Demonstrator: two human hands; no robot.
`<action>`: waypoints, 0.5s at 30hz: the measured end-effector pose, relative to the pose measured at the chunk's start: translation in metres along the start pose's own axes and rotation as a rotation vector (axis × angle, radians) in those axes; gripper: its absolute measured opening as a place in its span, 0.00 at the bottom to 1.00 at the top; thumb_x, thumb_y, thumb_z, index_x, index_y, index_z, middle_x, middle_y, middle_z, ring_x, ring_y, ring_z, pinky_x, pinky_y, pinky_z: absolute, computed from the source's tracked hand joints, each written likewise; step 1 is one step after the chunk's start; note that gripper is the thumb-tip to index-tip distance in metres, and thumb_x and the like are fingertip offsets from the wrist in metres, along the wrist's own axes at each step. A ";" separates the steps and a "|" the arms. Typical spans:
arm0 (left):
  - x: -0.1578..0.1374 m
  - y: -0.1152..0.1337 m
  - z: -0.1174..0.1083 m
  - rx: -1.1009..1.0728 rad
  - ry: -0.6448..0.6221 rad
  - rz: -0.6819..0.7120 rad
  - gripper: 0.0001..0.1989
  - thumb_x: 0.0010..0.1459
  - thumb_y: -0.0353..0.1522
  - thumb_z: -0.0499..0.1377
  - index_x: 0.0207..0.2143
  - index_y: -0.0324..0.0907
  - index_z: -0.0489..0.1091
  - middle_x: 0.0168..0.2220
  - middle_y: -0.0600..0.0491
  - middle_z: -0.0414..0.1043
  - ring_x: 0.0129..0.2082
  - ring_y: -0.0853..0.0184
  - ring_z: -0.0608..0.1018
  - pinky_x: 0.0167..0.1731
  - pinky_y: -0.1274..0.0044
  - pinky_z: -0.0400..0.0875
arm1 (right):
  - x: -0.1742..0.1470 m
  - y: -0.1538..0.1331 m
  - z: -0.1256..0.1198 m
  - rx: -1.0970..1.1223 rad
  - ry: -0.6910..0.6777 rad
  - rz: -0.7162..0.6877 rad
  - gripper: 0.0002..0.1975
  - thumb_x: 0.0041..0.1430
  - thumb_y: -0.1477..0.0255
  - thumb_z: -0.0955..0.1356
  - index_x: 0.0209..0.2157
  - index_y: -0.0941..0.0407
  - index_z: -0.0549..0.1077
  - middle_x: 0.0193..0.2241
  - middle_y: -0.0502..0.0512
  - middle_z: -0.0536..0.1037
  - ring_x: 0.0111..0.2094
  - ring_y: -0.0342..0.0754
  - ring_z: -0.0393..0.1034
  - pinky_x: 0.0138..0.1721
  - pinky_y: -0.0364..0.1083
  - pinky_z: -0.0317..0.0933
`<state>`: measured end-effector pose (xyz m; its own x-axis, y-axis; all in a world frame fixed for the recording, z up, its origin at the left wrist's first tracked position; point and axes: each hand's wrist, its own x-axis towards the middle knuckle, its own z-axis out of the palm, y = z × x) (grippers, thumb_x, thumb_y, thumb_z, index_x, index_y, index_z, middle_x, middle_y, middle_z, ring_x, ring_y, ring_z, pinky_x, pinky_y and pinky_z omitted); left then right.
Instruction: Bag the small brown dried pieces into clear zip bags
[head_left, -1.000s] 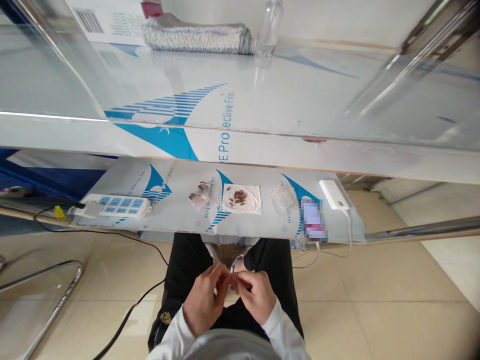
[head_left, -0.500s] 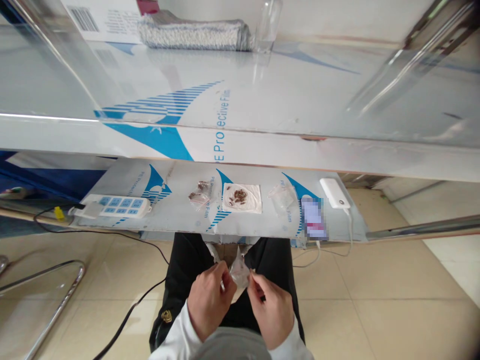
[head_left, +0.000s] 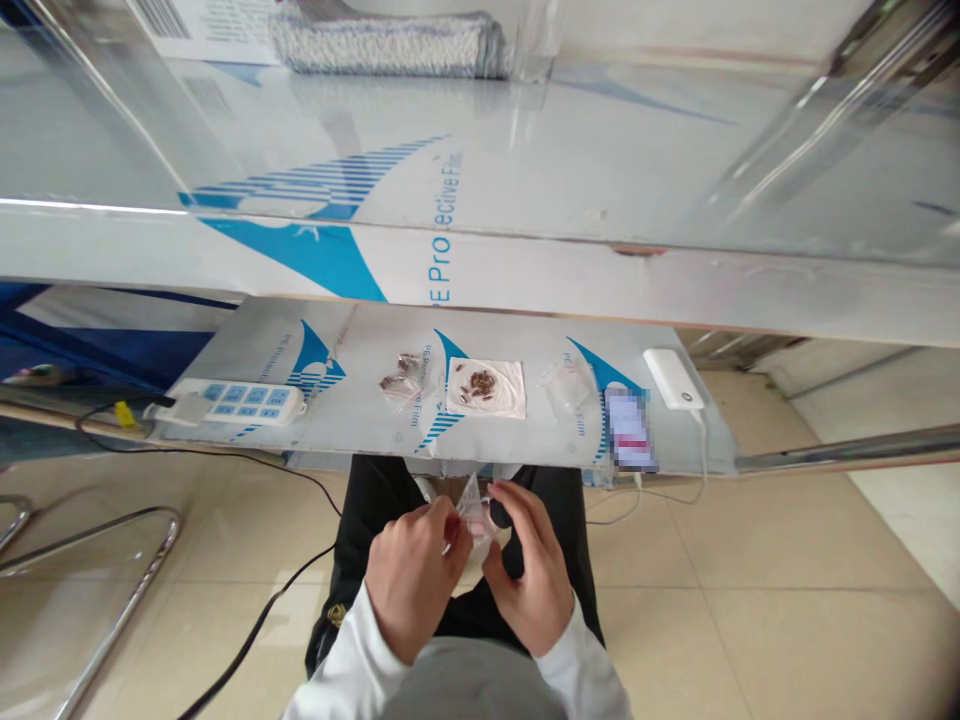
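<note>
Above my lap, my left hand pinches a small clear plastic bag between thumb and fingers. My right hand is just right of the bag, its thumb and fingers spread apart; whether a fingertip touches the bag I cannot tell. On the low shelf ahead lies a white square sheet bearing a loose heap of small brown pieces. Left of the sheet rests a clear bag with similar brown pieces. Another clear bag lies to its right, its contents hard to make out.
A white power strip sits at the shelf's left, its black cable hanging to the floor. On the right are a phone and a corded white power bank. A higher film-covered tabletop carries a folded grey towel.
My right hand has gone from a pinch at the bag's edge to fingers spread apart. My left hand keeps hold of the bag. The view has shifted slightly.
</note>
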<state>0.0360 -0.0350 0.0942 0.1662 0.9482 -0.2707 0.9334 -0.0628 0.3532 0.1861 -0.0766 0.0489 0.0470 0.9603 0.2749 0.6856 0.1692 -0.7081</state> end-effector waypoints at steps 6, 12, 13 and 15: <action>0.007 -0.004 -0.019 -0.302 -0.074 0.169 0.08 0.57 0.33 0.53 0.27 0.43 0.69 0.23 0.54 0.74 0.21 0.70 0.74 0.22 0.81 0.60 | 0.018 0.008 -0.002 0.270 -0.272 -0.239 0.37 0.48 0.60 0.73 0.58 0.55 0.60 0.55 0.63 0.69 0.59 0.58 0.60 0.60 0.57 0.54; 0.011 -0.006 -0.025 -0.409 0.019 0.123 0.11 0.56 0.36 0.54 0.24 0.43 0.67 0.20 0.56 0.73 0.19 0.72 0.73 0.21 0.81 0.61 | 0.024 0.008 0.023 0.230 -0.026 -0.187 0.27 0.49 0.67 0.71 0.52 0.54 0.64 0.46 0.61 0.75 0.51 0.56 0.69 0.53 0.53 0.63; 0.012 -0.007 -0.025 -0.422 0.036 0.118 0.11 0.56 0.36 0.54 0.24 0.43 0.67 0.20 0.56 0.74 0.19 0.72 0.73 0.21 0.82 0.61 | 0.025 0.006 0.027 0.236 -0.004 -0.173 0.28 0.49 0.67 0.71 0.52 0.55 0.64 0.46 0.62 0.75 0.50 0.57 0.69 0.51 0.53 0.65; 0.014 -0.010 -0.024 -0.427 0.055 0.111 0.11 0.57 0.37 0.54 0.25 0.43 0.69 0.20 0.56 0.74 0.19 0.71 0.74 0.22 0.82 0.62 | 0.027 0.002 0.034 0.259 0.029 -0.147 0.28 0.49 0.68 0.71 0.52 0.55 0.64 0.45 0.61 0.75 0.47 0.56 0.71 0.48 0.52 0.67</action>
<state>0.0212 -0.0139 0.1084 0.2302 0.9589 -0.1658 0.6936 -0.0422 0.7191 0.1639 -0.0423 0.0329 -0.0163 0.9153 0.4025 0.4790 0.3605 -0.8004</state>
